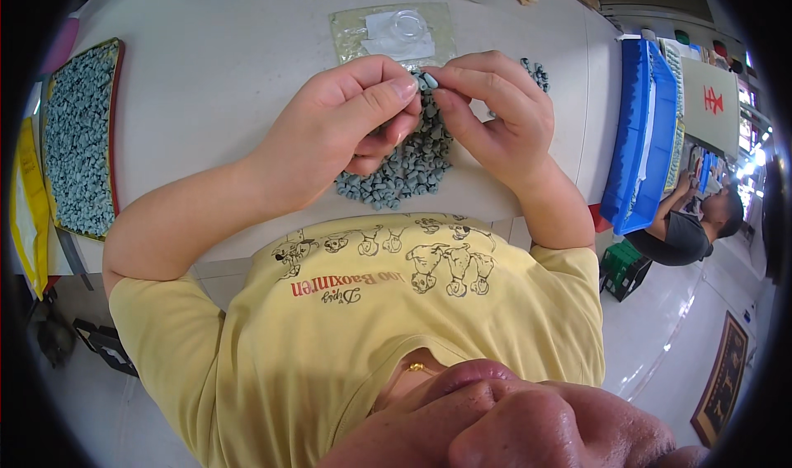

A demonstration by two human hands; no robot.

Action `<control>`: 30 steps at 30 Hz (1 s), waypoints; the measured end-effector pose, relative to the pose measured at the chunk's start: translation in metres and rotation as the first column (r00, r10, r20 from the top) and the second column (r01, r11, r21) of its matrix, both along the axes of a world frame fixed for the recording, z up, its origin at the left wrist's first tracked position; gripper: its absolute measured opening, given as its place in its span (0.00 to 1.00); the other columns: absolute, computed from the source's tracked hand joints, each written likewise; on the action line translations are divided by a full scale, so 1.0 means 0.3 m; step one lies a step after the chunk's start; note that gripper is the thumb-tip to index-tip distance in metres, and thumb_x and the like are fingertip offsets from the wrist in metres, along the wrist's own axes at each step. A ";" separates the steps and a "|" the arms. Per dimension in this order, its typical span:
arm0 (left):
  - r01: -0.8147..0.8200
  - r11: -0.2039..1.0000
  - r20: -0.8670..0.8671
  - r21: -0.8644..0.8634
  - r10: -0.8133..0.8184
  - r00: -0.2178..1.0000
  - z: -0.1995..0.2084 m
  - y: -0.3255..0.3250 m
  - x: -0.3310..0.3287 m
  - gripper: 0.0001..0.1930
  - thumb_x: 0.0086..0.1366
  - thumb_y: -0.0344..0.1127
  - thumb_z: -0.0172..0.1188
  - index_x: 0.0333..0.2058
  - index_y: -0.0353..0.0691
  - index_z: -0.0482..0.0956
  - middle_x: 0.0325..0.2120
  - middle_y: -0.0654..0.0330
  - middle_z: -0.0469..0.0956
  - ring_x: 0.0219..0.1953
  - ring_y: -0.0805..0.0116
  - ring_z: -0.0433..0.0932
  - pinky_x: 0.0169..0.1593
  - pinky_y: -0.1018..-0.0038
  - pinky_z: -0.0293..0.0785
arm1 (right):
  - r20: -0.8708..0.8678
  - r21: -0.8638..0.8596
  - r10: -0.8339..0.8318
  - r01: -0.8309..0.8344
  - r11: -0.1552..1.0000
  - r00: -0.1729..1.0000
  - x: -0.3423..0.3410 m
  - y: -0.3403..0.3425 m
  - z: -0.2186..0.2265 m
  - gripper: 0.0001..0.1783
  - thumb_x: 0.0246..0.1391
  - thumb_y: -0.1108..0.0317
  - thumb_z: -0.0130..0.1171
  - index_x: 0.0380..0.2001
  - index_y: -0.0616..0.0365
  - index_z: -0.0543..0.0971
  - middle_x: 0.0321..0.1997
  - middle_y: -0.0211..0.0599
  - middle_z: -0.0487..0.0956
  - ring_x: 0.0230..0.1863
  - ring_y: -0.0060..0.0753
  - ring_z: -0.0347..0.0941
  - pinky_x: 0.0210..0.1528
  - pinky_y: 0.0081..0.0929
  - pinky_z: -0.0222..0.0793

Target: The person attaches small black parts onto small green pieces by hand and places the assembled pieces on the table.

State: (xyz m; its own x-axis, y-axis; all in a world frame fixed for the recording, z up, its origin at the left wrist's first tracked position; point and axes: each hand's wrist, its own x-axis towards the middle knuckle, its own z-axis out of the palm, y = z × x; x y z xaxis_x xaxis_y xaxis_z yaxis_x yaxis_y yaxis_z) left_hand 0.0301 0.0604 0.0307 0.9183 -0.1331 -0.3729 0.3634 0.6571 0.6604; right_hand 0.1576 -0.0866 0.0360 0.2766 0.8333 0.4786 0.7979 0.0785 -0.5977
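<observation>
Over the white table (206, 97), my two hands meet fingertip to fingertip. My right hand (502, 105) pinches a small pale blue-green stone (431, 80) between thumb and fingers. Against that stone, my left hand (342, 117) is closed, its thumb pressed on the bent forefinger. Another small stone shows at the left fingertips, though how it is held is partly hidden. Below and behind the hands spreads a heap of similar blue-green stones (394, 175), which the left hand partly covers.
At the left lies a red-rimmed tray (117, 130) full of stones, beside a yellow packet (31, 212). Beyond my hands is a clear bag (351, 35) with white paper. Small stone piles (536, 74) lie farther off. A blue bin (631, 138) and a seated person (681, 229) are at right.
</observation>
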 end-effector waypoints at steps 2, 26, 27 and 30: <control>0.005 1.000 -0.016 0.001 -0.005 1.000 -0.003 -0.001 0.000 0.11 0.65 0.42 0.45 0.30 0.41 0.66 0.19 0.68 0.63 0.19 0.82 0.54 0.20 0.85 0.50 | 0.003 -0.010 -0.007 0.007 1.000 1.000 -0.001 -0.001 -0.004 0.12 0.38 0.82 0.60 0.31 0.64 0.78 0.28 0.36 0.76 0.24 0.25 0.70 0.26 0.17 0.66; -0.005 0.997 -0.064 -0.076 0.000 0.998 -0.004 -0.013 0.012 0.11 0.63 0.41 0.49 0.38 0.40 0.68 0.22 0.69 0.64 0.20 0.81 0.54 0.20 0.85 0.50 | 0.022 0.031 -0.039 0.039 0.999 0.999 0.011 -0.009 -0.008 0.13 0.34 0.81 0.62 0.29 0.58 0.79 0.24 0.33 0.76 0.23 0.28 0.72 0.23 0.20 0.69; -0.003 0.996 -0.060 -0.092 -0.003 0.998 -0.005 -0.010 0.012 0.11 0.64 0.41 0.49 0.39 0.40 0.68 0.22 0.69 0.64 0.20 0.81 0.54 0.20 0.85 0.50 | 0.021 0.031 -0.041 0.041 0.999 0.999 0.012 -0.006 -0.006 0.13 0.34 0.80 0.62 0.29 0.58 0.79 0.24 0.33 0.76 0.23 0.28 0.72 0.23 0.20 0.69; -0.002 0.993 -0.041 -0.117 -0.003 0.999 -0.008 -0.008 0.011 0.11 0.64 0.40 0.48 0.40 0.40 0.67 0.22 0.69 0.64 0.20 0.81 0.54 0.20 0.85 0.50 | 0.008 0.037 -0.044 0.043 0.998 0.999 0.013 0.001 -0.008 0.13 0.34 0.81 0.62 0.29 0.58 0.79 0.24 0.33 0.76 0.23 0.27 0.72 0.23 0.20 0.69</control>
State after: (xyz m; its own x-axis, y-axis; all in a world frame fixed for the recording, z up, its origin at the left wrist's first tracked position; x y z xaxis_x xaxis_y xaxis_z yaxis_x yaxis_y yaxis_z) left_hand 0.0335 0.0580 0.0283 0.9022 -0.1787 -0.3925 0.3894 0.7286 0.5635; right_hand 0.1616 -0.0864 0.0335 0.3078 0.8024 0.5113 0.8061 0.0655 -0.5882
